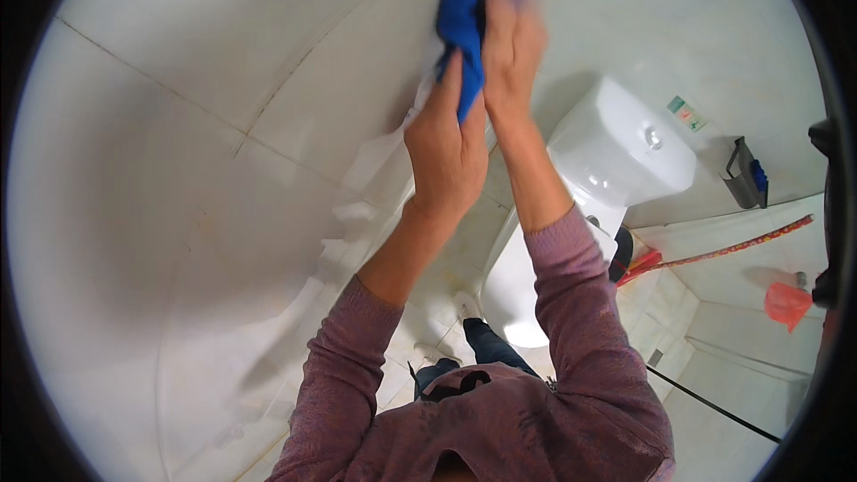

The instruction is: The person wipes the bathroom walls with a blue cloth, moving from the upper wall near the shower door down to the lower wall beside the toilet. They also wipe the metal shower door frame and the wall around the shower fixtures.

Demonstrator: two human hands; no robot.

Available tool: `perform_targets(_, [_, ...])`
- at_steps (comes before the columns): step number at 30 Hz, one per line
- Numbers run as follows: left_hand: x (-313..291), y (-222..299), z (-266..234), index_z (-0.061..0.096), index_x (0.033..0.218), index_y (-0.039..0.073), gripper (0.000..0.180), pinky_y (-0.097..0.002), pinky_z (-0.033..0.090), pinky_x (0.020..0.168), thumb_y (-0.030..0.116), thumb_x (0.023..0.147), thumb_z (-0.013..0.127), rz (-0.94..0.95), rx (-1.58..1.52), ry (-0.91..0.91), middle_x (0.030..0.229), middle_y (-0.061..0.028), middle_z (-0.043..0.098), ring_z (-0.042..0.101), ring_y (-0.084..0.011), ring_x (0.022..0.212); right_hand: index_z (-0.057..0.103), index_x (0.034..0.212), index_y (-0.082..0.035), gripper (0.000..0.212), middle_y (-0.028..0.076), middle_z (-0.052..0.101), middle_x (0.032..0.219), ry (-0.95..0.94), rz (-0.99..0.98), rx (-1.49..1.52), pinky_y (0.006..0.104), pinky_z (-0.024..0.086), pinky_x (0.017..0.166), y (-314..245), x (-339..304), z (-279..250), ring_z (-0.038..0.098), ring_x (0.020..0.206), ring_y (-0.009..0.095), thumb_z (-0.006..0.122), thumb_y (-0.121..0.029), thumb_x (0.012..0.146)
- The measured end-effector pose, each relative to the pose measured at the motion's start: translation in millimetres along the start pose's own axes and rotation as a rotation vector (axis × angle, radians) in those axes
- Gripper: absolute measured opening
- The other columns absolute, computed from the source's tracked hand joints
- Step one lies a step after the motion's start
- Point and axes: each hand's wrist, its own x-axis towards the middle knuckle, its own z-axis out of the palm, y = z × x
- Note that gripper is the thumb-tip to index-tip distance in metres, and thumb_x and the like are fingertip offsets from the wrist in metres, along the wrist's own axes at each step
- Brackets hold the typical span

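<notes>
A blue cloth hangs bunched between my two raised hands, in front of a white tiled wall. My left hand is closed on its lower end, with the thumb pointing up along the fabric. Higher up and slightly to the right, my right hand grips the upper part; its fingertips are smeared by motion. Part of the cloth runs past the top edge of the view. Whether it touches the wall cannot be made out.
Below and right of my arms stands a white toilet. A grey holder and a small sticker are on the wall beside it. Farther right are a patterned stick with a red end, a pink-red container and a black cable or hose.
</notes>
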Motion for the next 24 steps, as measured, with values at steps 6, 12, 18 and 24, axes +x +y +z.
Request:
perform_targets(6, [31,10,18,0.045,0.119,-0.006,0.035,-0.0330,0.042,0.083,0.009,0.088,0.043,0.002,-0.104,0.031,0.108,-0.0214,0.056,0.056,-0.0300,0.097,0.041,0.122,0.007,0.044,0.022,0.042,0.127,0.067,-0.120,0.005,0.0334,0.024,0.102,25,50,21,0.037,0.120,0.032,0.036,-0.023,0.090])
perform_targets(12, [-18,-41,31,0.047,0.118,-0.003,0.035,-0.0361,0.041,0.085,0.013,0.088,0.042,-0.251,0.033,-0.145,0.108,-0.0236,0.055,0.054,-0.0341,0.100,0.043,0.121,0.002,0.039,0.021,0.048,0.118,-0.057,0.197,-0.268,0.0369,0.039,0.085,84,-30,-3,0.049,0.101,0.037,0.038,-0.020,0.089])
perform_targets(18, [-97,-87,10,0.046,0.120,0.002,0.042,-0.0344,0.045,0.079,0.028,0.087,0.047,-0.723,-0.060,-0.228,0.109,-0.0160,0.056,0.057,-0.0293,0.095,0.046,0.117,0.003,0.037,0.023,0.053,0.110,-0.384,0.526,-0.342,0.0398,0.043,0.075,59,-135,-37,0.054,0.090,0.038,0.041,-0.020,0.089])
perform_targets(24, [-144,-84,-23,0.052,0.106,0.005,0.031,-0.0275,0.048,0.061,0.027,0.084,0.055,-1.184,-0.883,0.118,0.094,-0.0038,0.055,0.056,-0.0146,0.080,0.057,0.102,-0.001,0.026,0.017,0.058,0.084,-1.004,0.273,-0.236,0.0385,0.044,0.065,-16,-204,-72,0.056,0.072,0.033,0.054,-0.016,0.080])
